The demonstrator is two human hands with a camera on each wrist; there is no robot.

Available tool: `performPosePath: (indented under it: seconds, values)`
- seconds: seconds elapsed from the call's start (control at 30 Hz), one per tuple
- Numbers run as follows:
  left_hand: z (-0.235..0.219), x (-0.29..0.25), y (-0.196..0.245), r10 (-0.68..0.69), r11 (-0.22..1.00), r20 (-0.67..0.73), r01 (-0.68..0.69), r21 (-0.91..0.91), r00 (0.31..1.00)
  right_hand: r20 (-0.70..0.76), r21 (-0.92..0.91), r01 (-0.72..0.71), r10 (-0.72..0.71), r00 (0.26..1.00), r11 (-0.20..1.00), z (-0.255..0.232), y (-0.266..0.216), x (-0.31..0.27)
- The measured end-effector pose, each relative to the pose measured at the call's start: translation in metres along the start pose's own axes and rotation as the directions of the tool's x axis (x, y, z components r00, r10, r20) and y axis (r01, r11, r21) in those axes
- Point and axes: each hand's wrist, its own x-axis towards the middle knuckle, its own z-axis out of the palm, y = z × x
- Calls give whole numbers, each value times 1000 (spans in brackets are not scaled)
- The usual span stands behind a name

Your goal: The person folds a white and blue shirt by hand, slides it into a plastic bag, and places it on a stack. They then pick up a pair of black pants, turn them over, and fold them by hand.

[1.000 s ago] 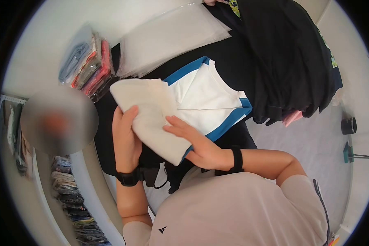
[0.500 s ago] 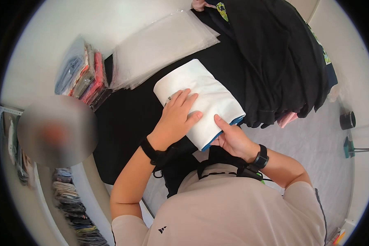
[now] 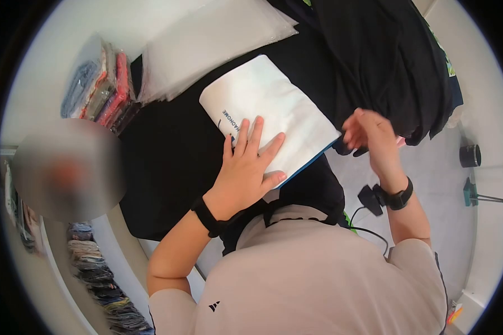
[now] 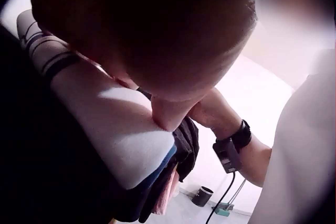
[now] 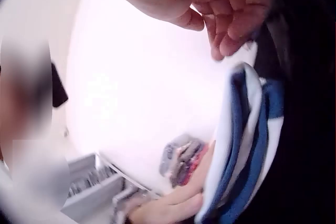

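A folded white shirt [image 3: 268,100] with blue trim and dark lettering lies on the black-covered table. My left hand [image 3: 243,173] rests on its near left part, fingers spread, the fingertips beside the lettering. Just off the shirt's right corner my right hand [image 3: 374,139] hangs in the air with loosely bent fingers and nothing in them. The right wrist view shows the shirt's stacked white and blue edges [image 5: 241,145] below that hand. In the left wrist view, the near left hand [image 4: 173,40] is dark and covers part of the shirt [image 4: 121,134].
Clear plastic bags [image 3: 207,44] lie stacked at the back of the table. Left of them stand bagged folded clothes [image 3: 98,84]. A heap of black clothing [image 3: 385,61] fills the right side. Shelved garments [image 3: 98,273] line the lower left, and a black bin [image 3: 470,156] stands at right.
The shirt's flap has been folded over, bringing its lettering up. My left hand came onto the top. My right hand let go of the right corner and moved off to the right.
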Motion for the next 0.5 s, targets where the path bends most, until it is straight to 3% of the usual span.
performPosePath:
  seconds: [0.03, 0.07, 0.1, 0.13, 0.17, 0.23, 0.27, 0.33, 0.43, 0.5]
  values:
    - [0, 0, 3, -4, 1000, -1, 4, -11, 1000, -137, -229, 100, -134, 981, 968, 2, -4, 3]
    - [-2, 0, 5, -2, 1000, 1, 2, 12, 1000, -103, -441, 309, -389, 915, 843, 12, -6, 5]
    - [-3, 1, 6, 1, 999, 1, -1, 37, 1000, -10, -618, 475, -611, 792, 626, 25, -10, 7]
    - [-4, 2, 6, -3, 999, -5, 4, 35, 1000, 167, -707, 541, -636, 753, 455, 35, -17, 8]
    - [-4, 1, 6, -1, 1000, -10, 1, 15, 1000, 325, -651, 658, -644, 692, 378, 43, -13, 12]
    - [-9, 3, 1, -6, 1000, -24, 6, -2, 1000, 571, -735, 675, -479, 667, 63, 59, -8, 16]
    - [-15, 6, -5, 3, 1000, -50, -4, -28, 999, 576, -731, 680, -481, 661, 59, 60, 2, 21]
    - [-26, 17, -17, 18, 1000, -118, -21, -23, 993, 665, -693, 715, -303, 683, 93, 59, 18, 30]
    - [-22, 35, -48, 2, 997, -238, 17, 79, 971, 687, -679, 730, -287, 668, 76, 55, 19, 34]
    - [-14, 44, -75, -40, 990, -220, 68, 121, 975, 698, -671, 738, -275, 662, 74, 54, 18, 33]
